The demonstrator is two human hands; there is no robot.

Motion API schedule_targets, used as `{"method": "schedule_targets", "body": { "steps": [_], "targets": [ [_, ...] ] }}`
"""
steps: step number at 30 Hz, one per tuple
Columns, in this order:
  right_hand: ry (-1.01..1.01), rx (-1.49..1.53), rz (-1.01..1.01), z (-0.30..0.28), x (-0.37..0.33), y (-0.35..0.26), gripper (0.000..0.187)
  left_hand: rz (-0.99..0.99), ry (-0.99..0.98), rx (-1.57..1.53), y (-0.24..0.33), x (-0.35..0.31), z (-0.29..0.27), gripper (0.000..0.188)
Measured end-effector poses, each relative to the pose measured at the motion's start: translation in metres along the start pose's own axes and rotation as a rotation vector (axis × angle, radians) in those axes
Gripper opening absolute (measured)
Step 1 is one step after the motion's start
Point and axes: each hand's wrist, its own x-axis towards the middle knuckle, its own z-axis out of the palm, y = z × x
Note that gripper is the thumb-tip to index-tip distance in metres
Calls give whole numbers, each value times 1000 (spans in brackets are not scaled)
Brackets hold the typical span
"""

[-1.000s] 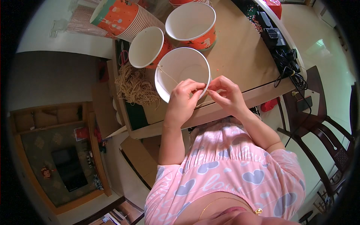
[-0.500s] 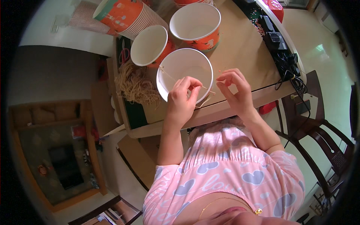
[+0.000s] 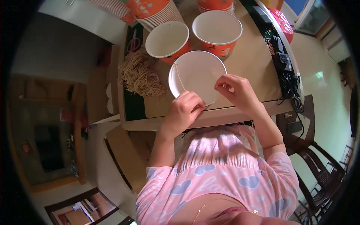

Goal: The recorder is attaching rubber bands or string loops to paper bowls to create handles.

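A round paper bucket (image 3: 204,67) with a white inside stands at the table's front edge, its mouth facing me. From its far-left rim a thin beige string (image 3: 180,78) runs across the opening to my left hand (image 3: 183,111). That hand is closed on the string by the near rim, and a loose end sticks out to the right of its fingertips. My right hand (image 3: 240,92) hovers at the bucket's right rim, thumb and fingers pinched together. Whether anything is between them is too small to see.
Two orange paper buckets (image 3: 168,39) (image 3: 217,30) stand behind, beside a nested stack (image 3: 161,17). Left lie a tangled bundle of beige strings (image 3: 140,77) and scissors (image 3: 134,43). Black cables and adapters (image 3: 283,62) line the table's right side; a dark wooden chair (image 3: 318,165) stands right.
The view has shifted. My left hand, with the string, has come down to the near rim. My right hand's fingers have closed from a wider gap and now overlap the bucket's right rim.
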Motion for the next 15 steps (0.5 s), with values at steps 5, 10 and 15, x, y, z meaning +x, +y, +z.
{"method": "schedule_targets", "body": {
  "steps": [5, 10, 15],
  "targets": [
    [-85, -3, 36, -1, -2, -8, 7, -173, 376, -381, -12, -6, -13, 6],
    [-122, -30, 79, 6, -5, -16, 5, -265, 684, 286, -25, -1, -13, 27],
    [-80, -11, 139, 15, -7, -23, 5, -24, 249, 45, 4, -1, 16, 33]
  ]
}}
